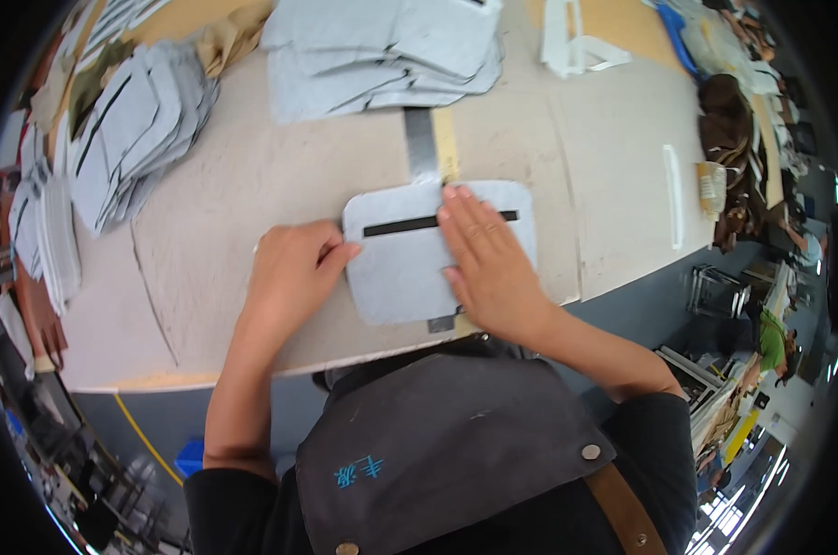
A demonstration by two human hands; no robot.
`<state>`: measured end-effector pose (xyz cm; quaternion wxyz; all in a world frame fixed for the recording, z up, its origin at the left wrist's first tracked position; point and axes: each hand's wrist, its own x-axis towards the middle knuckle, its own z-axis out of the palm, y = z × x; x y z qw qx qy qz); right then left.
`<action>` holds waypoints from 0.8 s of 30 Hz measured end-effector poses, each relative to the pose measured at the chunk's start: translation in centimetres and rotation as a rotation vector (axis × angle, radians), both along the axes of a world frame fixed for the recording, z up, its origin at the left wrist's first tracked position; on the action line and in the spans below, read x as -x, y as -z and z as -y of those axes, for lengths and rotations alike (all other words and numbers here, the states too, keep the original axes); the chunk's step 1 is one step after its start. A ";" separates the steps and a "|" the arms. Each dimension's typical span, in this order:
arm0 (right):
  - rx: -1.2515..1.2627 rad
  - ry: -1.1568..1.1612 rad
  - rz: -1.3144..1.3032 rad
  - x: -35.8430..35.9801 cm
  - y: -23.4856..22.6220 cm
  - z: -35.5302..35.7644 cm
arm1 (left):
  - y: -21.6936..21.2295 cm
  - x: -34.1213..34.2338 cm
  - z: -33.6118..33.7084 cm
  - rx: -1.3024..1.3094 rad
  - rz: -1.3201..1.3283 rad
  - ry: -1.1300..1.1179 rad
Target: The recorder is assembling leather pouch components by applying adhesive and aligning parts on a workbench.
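A light grey panel (405, 273) with rounded corners lies flat on the worktable in front of me. A narrow black strip (400, 227) runs across its upper part. My right hand (493, 264) rests flat on the panel's right half, fingers stretched out and covering part of the strip. At the panel's left edge is my left hand (299, 268), with its fingers curled and its thumb tip over the edge; the fingertips underneath are hidden. Dark and yellow tape (423, 148) on the table runs up to the panel's far edge.
Beyond the panel lies a large pile of similar grey panels (373, 60). Another stack of grey panels (137, 129) sits at the far left. White strips (576, 42) lie at the far right, near a tape roll (712, 188) and brown material (729, 120). The table's near edge (317, 365) curves before me.
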<state>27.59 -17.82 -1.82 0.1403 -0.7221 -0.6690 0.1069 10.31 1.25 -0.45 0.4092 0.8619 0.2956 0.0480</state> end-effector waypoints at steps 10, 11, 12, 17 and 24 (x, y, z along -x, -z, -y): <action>-0.028 0.004 0.036 1.3 1.8 -0.1 | 1.6 -1.6 4.6 -0.537 0.194 0.310; -0.037 -0.002 0.028 1.3 1.9 0.0 | 2.1 -1.7 4.7 -0.551 0.106 0.336; -0.047 0.015 0.018 1.4 1.9 0.1 | 2.4 -1.6 4.4 -0.555 0.111 0.343; -0.067 0.009 0.018 1.5 1.5 -0.2 | 2.0 -0.8 1.6 -0.399 0.115 -0.058; 0.008 0.017 0.010 1.1 0.8 -0.1 | 1.9 -2.5 0.8 -0.244 0.200 -0.052</action>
